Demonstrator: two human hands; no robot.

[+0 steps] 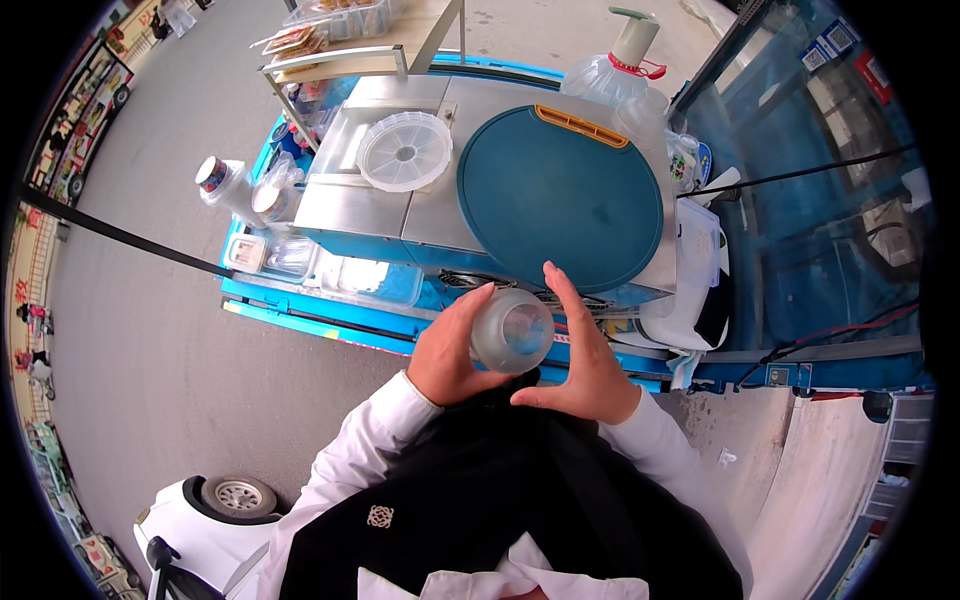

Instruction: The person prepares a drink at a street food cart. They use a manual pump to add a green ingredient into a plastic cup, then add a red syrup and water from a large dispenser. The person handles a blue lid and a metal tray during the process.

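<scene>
Close in front of my body I have a clear, frosted-looking round cup or jar (513,332), seen from above. My left hand (440,348) is wrapped round its left side, fingers at the top and thumb along the near side. On the right, my right hand (592,368) is open, thumb and fingers spread in a curve beside the cup. A narrow gap shows between that hand and the cup's wall. Just beyond both hands lies a large dark-teal round board (560,200) with an orange handle, resting on a steel counter (345,205).
A round clear sectioned tray (405,151) sits on the counter's left. Behind stand a water jug with a pump (605,75) and a wooden shelf (430,45). Clear containers (375,280) line the cart's blue near-left ledge. Dark poles and a glass panel (800,170) flank the right.
</scene>
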